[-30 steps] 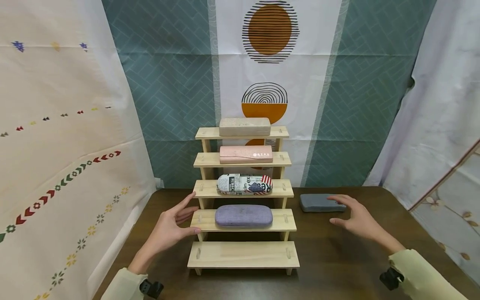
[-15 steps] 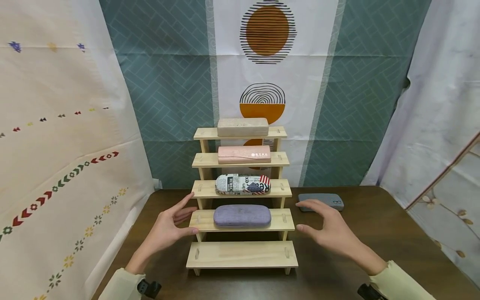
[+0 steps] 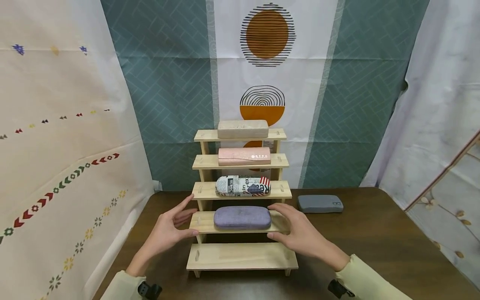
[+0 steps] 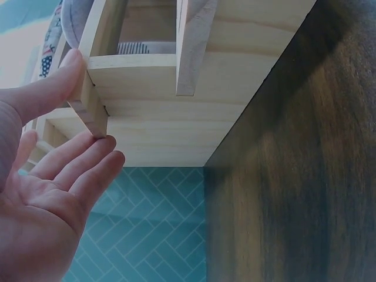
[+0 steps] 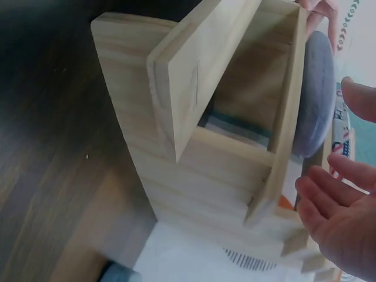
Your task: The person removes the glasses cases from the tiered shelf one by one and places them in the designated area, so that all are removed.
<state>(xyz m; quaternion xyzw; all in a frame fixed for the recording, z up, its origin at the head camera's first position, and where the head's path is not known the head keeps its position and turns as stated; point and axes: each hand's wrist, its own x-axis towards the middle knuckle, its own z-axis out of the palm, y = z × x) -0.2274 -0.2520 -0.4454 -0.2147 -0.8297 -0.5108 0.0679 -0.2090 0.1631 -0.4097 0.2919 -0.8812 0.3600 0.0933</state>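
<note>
A five-step wooden display rack [image 3: 241, 256] stands on the table, with glasses cases on its upper four steps. My left hand [image 3: 168, 229] holds the left end of the second step from the bottom; in the left wrist view that board end [image 4: 91, 108] lies between thumb and fingers. A purple glasses case [image 3: 241, 217] sits on this step. Over the step's right end is my right hand [image 3: 300, 233], thumb and fingers spread apart near the case's right end. In the right wrist view a gap shows between the fingers and the purple case [image 5: 316, 94].
Above stand a newspaper-print case [image 3: 243, 186], a pink case [image 3: 244, 156] and a beige case [image 3: 243, 129]. A grey glasses case [image 3: 320, 203] lies on the dark table [image 3: 360, 241], right of the rack. Patterned cloths hang behind and at both sides.
My right hand has moved left, from beside the grey case to the right end of the purple case. The left hand has stayed at the rack, and the cases have not moved.
</note>
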